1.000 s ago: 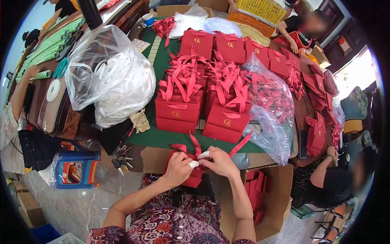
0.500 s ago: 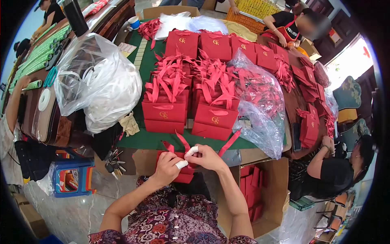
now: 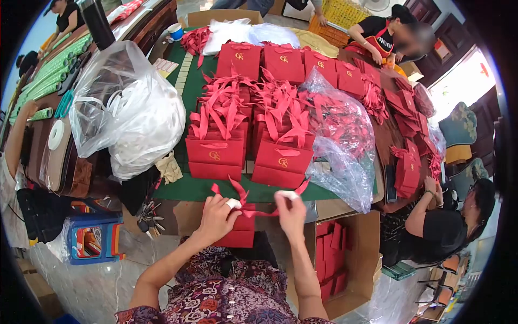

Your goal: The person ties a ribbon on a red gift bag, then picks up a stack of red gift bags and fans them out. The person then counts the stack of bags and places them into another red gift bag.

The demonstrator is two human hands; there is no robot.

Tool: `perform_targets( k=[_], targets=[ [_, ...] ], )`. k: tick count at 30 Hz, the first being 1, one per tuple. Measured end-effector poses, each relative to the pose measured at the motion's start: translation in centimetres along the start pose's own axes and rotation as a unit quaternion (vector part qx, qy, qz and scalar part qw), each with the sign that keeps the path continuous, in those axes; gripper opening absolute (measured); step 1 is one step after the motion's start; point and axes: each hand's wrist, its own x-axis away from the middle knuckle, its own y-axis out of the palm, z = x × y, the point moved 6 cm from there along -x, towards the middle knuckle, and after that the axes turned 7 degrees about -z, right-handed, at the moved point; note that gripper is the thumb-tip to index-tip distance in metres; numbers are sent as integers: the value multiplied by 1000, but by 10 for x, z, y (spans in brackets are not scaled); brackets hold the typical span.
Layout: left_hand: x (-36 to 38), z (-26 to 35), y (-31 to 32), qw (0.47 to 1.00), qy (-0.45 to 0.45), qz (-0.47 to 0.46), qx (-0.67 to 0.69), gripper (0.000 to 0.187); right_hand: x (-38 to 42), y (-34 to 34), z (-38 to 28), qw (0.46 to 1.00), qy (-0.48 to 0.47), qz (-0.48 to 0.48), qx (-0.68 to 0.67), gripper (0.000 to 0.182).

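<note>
A small red bag (image 3: 237, 236) is in front of my body at the table's near edge, with red ribbon (image 3: 260, 213) at its top. My left hand (image 3: 218, 218) is closed on the ribbon at the bag's top left, a white wrap on one finger. To the right, my right hand (image 3: 291, 213), also with a white-wrapped finger, pinches a ribbon end, and the strip stretches between both hands. Just beyond stand two rows of red bags (image 3: 216, 156) with gold lettering and ribbon handles.
A clear bag of white ribbon (image 3: 143, 124) lies left, and a plastic bag of red ribbons (image 3: 345, 135) right. An open cardboard box (image 3: 367, 259) holds red pieces by my right arm. Blue stools (image 3: 97, 237) stand left. Co-workers sit at right (image 3: 448, 232) and back right (image 3: 372, 40).
My right hand has moved right, away from my left hand, drawing the ribbon out between them. The head view has shifted slightly.
</note>
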Motion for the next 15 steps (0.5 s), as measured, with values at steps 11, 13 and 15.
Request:
perform_targets(
  k=[11,13,15],
  targets=[
    [-10,-21,3,996,-43,75,-18,21,-18,-37,36,940,-28,147,306,24],
    [-7,-13,-3,995,-15,99,-7,21,-17,-38,38,946,-34,137,291,20],
    [1,-5,-6,995,-8,98,6,20,-11,-36,24,955,-67,153,244,11]
  ],
)
